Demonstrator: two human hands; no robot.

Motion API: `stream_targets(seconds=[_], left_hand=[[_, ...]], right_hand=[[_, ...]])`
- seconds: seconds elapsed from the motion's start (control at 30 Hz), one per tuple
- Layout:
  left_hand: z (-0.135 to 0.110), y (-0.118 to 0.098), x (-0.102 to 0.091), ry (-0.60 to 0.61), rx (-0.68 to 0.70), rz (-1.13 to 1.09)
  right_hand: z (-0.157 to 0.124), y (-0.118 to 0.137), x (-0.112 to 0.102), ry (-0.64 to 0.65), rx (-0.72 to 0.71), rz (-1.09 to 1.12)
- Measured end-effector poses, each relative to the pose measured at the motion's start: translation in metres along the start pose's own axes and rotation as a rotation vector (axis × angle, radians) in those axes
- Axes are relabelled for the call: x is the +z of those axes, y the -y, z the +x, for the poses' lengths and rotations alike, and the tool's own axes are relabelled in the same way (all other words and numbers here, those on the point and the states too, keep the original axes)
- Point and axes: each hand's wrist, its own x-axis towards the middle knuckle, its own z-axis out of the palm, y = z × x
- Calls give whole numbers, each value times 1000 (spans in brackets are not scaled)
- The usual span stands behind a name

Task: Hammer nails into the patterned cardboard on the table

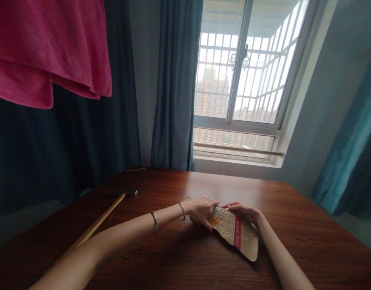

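1. While both hands are on the board (229, 228), it lies right of the middle of the table (161, 270), slanting down towards the right, its lower right corner pointing to the near side.
2. The left hand (202, 211) is laid over the board's left end, fingers stretched towards the right and thumb apart from them on the speckled face; whether it pinches the board, I cannot tell.
3. The right hand (244, 210) bends over the far edge, its fingertips near those of the left; its grip is partly hidden, so how firmly it holds, I cannot tell.
4. Pale and ragged-edged, the board carries many dark specks, a brownish-yellow stain and a red stripe across it.
5. Two bracelets (182, 211) circle the left arm, one at the wrist, one higher up.
6. Beyond that arm lies a hammer (113, 205), dark-headed with a wooden handle.
7. A thin dark stick (135, 251) lies on the near side of the arm.
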Motion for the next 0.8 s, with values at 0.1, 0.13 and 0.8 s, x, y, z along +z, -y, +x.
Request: stream_targets(seconds=[0.1,0.13,0.8], left_hand=[[-6,5,-5,-34,-16,-62],[-8,7,-8,-48,-31,-84],[-28,34,7,-28,-169,-158]], right_hand=[[-1,2,0,-72,32,-49],[1,2,0,-114,42,-75],[15,-1,-12,-172,-70,-380]])
